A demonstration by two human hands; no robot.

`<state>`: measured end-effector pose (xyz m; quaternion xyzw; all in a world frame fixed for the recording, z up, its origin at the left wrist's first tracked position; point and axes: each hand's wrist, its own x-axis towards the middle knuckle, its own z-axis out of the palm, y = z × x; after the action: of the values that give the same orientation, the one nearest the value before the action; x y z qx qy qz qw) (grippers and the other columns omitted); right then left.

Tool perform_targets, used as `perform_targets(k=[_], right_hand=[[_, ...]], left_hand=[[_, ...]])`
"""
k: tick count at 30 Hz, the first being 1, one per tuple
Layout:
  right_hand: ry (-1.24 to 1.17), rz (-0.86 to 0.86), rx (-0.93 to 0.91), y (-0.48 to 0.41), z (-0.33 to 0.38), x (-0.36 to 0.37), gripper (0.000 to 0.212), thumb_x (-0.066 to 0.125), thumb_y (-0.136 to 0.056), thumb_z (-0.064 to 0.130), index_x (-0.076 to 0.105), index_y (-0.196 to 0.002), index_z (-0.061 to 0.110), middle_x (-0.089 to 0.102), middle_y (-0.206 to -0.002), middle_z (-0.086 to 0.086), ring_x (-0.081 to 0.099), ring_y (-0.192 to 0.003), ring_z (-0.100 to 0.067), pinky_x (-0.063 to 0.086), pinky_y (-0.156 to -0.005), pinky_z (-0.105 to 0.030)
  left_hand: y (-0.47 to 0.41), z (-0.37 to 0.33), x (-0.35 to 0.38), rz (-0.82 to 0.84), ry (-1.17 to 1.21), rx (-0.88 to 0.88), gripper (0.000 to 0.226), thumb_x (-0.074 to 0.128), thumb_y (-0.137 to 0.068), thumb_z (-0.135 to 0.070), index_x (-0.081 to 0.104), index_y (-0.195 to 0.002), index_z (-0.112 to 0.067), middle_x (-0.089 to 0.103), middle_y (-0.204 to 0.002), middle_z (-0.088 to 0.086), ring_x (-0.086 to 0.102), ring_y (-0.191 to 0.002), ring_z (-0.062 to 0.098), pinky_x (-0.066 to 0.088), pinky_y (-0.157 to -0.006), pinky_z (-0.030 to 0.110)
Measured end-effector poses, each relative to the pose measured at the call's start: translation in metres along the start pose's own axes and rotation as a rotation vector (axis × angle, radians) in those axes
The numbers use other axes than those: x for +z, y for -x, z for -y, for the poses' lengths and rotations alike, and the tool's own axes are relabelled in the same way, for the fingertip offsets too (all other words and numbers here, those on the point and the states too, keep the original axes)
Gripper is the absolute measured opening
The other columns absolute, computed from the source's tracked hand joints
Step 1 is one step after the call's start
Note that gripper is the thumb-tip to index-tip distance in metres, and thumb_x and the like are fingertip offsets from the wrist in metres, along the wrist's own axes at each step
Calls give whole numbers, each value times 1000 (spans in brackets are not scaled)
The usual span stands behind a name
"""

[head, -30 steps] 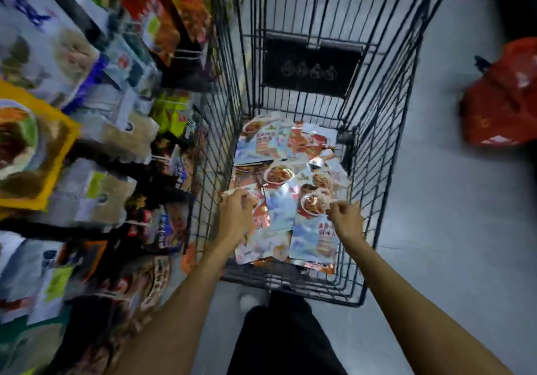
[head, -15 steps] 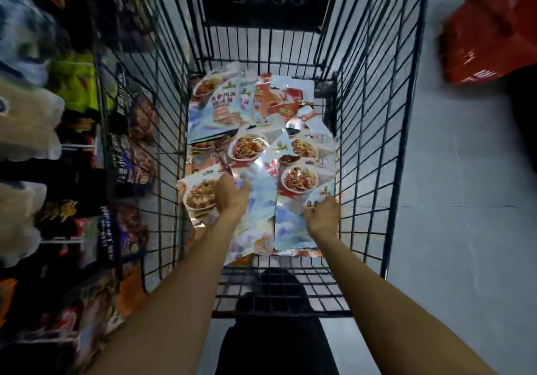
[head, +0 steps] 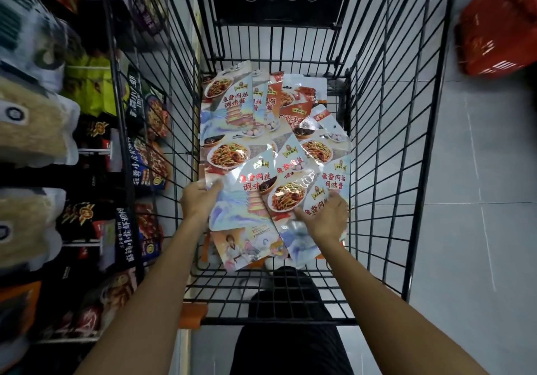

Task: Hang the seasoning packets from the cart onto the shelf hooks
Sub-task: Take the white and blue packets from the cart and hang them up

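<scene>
Several glossy seasoning packets (head: 232,119), pale blue with noodle pictures and red lettering, lie overlapping on the floor of a black wire cart (head: 386,130). My left hand (head: 199,199) pinches the left edge of a near packet (head: 247,200). My right hand (head: 325,217) lies with spread fingers on a neighbouring packet (head: 290,194) at the cart's right side. The shelf hooks (head: 96,151) stand to the left, with hanging bags in front of them.
Shelves on the left carry dark snack bags (head: 139,165) and pale noodle packs (head: 32,124), close against the cart's side. A red shopping basket (head: 499,26) sits on the grey tiled floor (head: 476,229) at the upper right. My dark trousers and shoes show below the cart.
The view has tilted down and closer to the cart. My left hand has taken the edge of a near packet, and my right hand has spread out over the packet beside it.
</scene>
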<state>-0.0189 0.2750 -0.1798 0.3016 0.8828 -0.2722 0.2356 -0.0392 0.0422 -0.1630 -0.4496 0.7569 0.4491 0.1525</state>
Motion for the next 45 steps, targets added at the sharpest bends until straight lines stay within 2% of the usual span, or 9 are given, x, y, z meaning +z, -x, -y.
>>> perform_targets(k=[2, 5, 12, 22, 30, 32, 34, 38, 45], right_hand=[[28, 11, 7, -2, -8, -3, 100, 83, -66, 50, 31, -140, 8, 38, -144, -15, 33, -136, -30, 35, -109, -44], [49, 34, -28, -5, -12, -7, 105, 84, -62, 51, 29, -142, 10, 39, -142, -14, 36, -134, -29, 37, -107, -44], [128, 22, 41, -6, -16, -10, 95, 86, -62, 48, 34, -132, 11, 46, -135, -14, 42, -130, -33, 31, -106, -49], [220, 28, 31, -6, -19, -10, 96, 85, -59, 53, 38, -129, 7, 49, -130, -15, 47, -123, -32, 36, -103, -46], [49, 95, 31, -7, -10, -28, 45, 84, -67, 43, 59, -93, 16, 70, -96, -5, 64, -95, -26, 41, -94, -39], [-106, 201, 16, -5, -12, -36, 33, 86, -69, 27, 63, -88, 13, 73, -92, -10, 69, -75, -22, 57, -73, -37], [-204, 284, 4, -3, -14, -43, 24, 84, -70, 11, 64, -82, 12, 73, -91, -15, 66, -58, -14, 54, -47, -25], [-191, 355, 11, -3, -17, -51, 20, 82, -69, 0, 65, -77, 8, 70, -82, -12, 65, -58, -15, 50, -46, -21], [-443, 228, 49, 0, 2, -63, 17, 81, -71, 7, 65, -75, 7, 69, -65, -11, 66, -43, -15, 49, -36, -22]], left_hand=[[5, -3, 7, 1, 36, 0, 29, 80, -75, -32, 69, -85, -8, 69, -88, 9, 66, -74, 22, 49, -48, 18], [6, -6, 14, -23, 2, -14, 58, 86, -66, -32, 64, -109, -1, 66, -110, 14, 65, -95, 29, 52, -67, 29], [8, -14, 15, 3, -49, 54, 68, 90, -62, -23, 58, -119, -3, 64, -118, 13, 61, -100, 27, 50, -80, 31], [14, -12, 14, 24, 26, 55, 50, 88, -65, -15, 65, -108, -6, 68, -107, 9, 59, -83, 19, 45, -67, 23], [12, -18, 7, 131, 141, -88, 69, 88, -63, -28, 59, -121, -5, 65, -118, 12, 65, -101, 27, 48, -52, 24], [11, -20, 8, 172, 153, -128, 73, 87, -66, -27, 53, -125, -2, 61, -123, 15, 62, -107, 29, 50, -65, 29], [11, -21, 9, 192, 171, -144, 72, 86, -68, -25, 50, -127, -2, 59, -126, 15, 59, -111, 30, 50, -75, 34], [13, -22, 8, 218, 180, -124, 70, 83, -73, -23, 48, -130, -2, 56, -130, 16, 57, -115, 31, 50, -80, 39], [14, -24, -1, 110, 202, 2, 32, 81, -74, -21, 62, -96, -9, 66, -95, 10, 67, -95, 31, 46, -55, 24]])
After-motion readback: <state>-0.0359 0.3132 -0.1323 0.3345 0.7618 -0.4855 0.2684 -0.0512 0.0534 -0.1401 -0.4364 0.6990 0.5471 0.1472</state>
